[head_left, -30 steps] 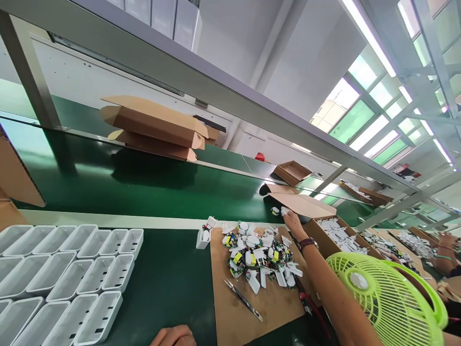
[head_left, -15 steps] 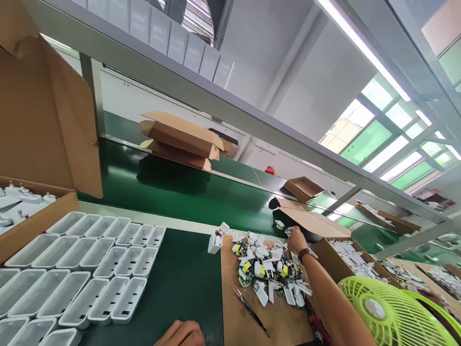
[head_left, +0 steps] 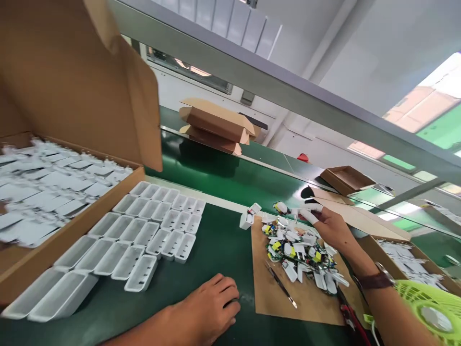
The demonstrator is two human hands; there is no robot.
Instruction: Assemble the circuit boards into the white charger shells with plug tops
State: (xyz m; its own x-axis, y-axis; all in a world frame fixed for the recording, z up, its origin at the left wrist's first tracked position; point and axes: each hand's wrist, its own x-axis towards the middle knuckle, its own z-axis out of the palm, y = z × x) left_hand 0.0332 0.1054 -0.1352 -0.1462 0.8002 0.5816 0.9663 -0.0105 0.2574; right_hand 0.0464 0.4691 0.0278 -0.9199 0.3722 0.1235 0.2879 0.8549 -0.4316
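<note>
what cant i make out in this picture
In the head view:
Left hand: palm hidden by its own back.
Right hand: how many white pieces it holds; they blur and overlap.
Red-handled tool: one end cut off by the bottom edge.
Green fan: cut off by the right and bottom edges.

V. bright upper R, sl. blur

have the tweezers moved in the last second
No: the tweezers lie on the same part of the cardboard sheet, at the same slant to its left edge; only the camera's view has shifted.
</note>
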